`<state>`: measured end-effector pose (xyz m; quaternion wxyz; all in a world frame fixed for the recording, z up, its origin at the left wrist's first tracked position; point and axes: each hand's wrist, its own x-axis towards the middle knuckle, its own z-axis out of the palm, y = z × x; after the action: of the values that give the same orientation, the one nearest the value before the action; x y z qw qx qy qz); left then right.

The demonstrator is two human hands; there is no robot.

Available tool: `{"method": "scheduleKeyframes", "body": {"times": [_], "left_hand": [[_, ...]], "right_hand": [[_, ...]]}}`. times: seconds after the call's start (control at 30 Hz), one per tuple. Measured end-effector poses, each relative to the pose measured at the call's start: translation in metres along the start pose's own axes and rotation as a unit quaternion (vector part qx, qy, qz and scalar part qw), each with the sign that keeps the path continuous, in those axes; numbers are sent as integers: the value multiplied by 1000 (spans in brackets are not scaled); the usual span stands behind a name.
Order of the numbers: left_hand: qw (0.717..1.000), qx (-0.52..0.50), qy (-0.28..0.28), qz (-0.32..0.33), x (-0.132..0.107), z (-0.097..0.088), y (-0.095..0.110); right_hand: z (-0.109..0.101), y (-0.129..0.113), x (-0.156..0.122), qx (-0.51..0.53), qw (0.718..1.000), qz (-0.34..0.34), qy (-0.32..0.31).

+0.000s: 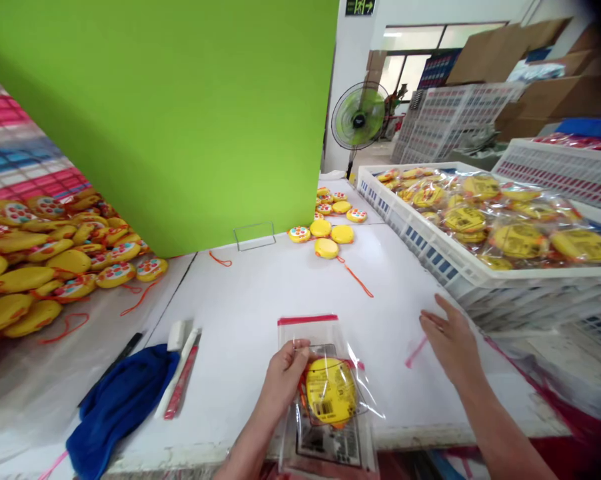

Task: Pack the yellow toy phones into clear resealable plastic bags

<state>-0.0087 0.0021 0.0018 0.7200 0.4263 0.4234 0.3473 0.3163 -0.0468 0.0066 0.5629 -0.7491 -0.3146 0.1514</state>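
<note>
My left hand [286, 373] pinches the edge of a clear plastic bag [308, 325] with a red strip along its top. A yellow, duck-like toy [330, 393] shows its printed back, with a barcode, at the bag; another printed bag seems to lie beneath it. To the right, my right hand [448, 340] is held over the table with fingers apart, nothing in its grasp. Beside its fingertips is a thin pink strip [416, 352]; whether they touch I cannot tell.
Several loose yellow toys [326, 248] lie ahead, one with an orange cord. A white crate [430, 263] of bagged toys stands right. At left are a toy pile [70, 263], a blue cloth [125, 400] and a marker-like stick [178, 377]. A green panel [180, 120] rises behind.
</note>
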Motion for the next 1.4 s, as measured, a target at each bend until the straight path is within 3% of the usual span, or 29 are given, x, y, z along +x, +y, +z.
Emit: {"method": "scheduleKeyframes", "body": {"times": [0.07, 0.13, 0.23, 0.33, 0.47, 0.73, 1.0, 1.27, 1.4], "left_hand": [[1000, -5, 0, -5, 1, 0, 0], [1000, -12, 2, -7, 1, 1, 0], [1000, -17, -2, -10, -1, 1, 2], [1000, -11, -20, -13, -3, 0, 4], [999, -22, -30, -24, -2, -4, 2], [998, -30, -31, -51, 1, -9, 0], [998, -19, -36, -49, -3, -6, 6], [999, -11, -38, -1, -8, -3, 12], [999, 43, -4, 2, -7, -2, 8]], "right_hand": [[13, -15, -10, -76, 995, -27, -64], [30, -30, -25, -79, 977, 5, -198], [57, -43, -48, -37, 915, 28, -401], [76, -48, -64, 28, 874, 47, -483], [78, -45, -64, 81, 863, 97, -490], [54, -26, -48, 128, 873, 117, -455], [56, -21, -48, 159, 873, 156, -434], [58, -34, -49, 107, 890, 168, -409], [57, -33, -53, 69, 871, 135, -467]]}}
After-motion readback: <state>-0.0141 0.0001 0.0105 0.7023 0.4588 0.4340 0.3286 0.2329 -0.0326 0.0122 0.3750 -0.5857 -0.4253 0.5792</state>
